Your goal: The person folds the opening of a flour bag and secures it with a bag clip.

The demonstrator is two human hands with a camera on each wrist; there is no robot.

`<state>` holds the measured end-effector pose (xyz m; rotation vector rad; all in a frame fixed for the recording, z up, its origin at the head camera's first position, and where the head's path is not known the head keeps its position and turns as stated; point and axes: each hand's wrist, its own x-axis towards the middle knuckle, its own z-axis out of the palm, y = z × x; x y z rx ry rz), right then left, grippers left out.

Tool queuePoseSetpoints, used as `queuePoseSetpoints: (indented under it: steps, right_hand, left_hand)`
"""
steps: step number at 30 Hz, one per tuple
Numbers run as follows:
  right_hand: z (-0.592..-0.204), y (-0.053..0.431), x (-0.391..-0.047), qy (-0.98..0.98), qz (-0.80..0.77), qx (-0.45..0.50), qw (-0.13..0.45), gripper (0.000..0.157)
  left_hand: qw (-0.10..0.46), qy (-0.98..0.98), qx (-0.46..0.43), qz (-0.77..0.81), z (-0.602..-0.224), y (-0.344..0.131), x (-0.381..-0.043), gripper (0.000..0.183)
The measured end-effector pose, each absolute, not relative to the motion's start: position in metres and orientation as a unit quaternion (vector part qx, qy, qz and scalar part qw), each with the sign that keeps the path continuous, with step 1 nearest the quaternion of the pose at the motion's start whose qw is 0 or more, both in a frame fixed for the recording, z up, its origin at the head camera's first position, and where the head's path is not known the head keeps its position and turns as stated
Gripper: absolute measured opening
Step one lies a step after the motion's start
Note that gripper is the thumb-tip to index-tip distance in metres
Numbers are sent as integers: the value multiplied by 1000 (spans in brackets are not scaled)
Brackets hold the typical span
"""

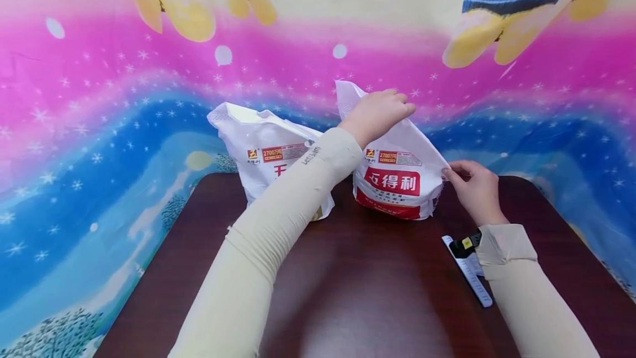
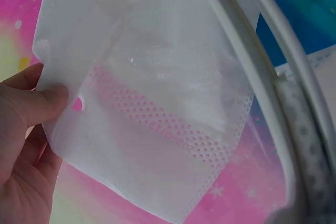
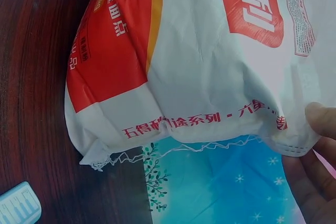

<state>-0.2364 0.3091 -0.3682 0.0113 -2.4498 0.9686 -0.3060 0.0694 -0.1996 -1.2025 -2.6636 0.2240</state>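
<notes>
Two white plastic flour bags with red printing stand on the table. The left flour bag (image 1: 258, 148) is partly hidden behind my left forearm. My left hand (image 1: 380, 112) reaches across to the right flour bag (image 1: 392, 181). In the left wrist view, the thumb of that hand lies on the upper part of the bag, with its fingers behind, pinching the edge beside a small hole. My right hand (image 1: 474, 189) pinches the same bag's right-hand corner between thumb and fingers. Loose stitching thread (image 3: 210, 145) runs along that side in the right wrist view.
A dark brown wooden table (image 1: 358, 297) carries both bags. A white marked strip (image 1: 467, 272) shows beside my right wrist, next to a black device (image 1: 464, 246). Behind the table hangs a colourful printed cloth (image 1: 298, 59).
</notes>
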Motion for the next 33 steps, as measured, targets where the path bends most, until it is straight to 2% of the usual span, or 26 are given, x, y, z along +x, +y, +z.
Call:
queuePoseSetpoints:
  steps: [4,10,21,27,33]
  right_hand:
    - [-368,310,-235,-902,352,0,251,32]
    - [-367,308,-233,-906,343,1,248,30]
    - [-367,306,-231,-910,338,5,242,30]
    - [-367,305,-229,-910,337,5,243,30]
    - [-366,306,-228,-910,339,9,237,31]
  left_hand:
    - [97,-909,-404,43,-196,66,-306,49]
    - [142,-902,-399,82,-194,63,-307,46]
    - [168,-896,-391,125,-193,59,-306,57]
    - [163,-898,-395,110,-190,58,-304,58]
    - [131,-907,-398,43,-183,56,-305,42]
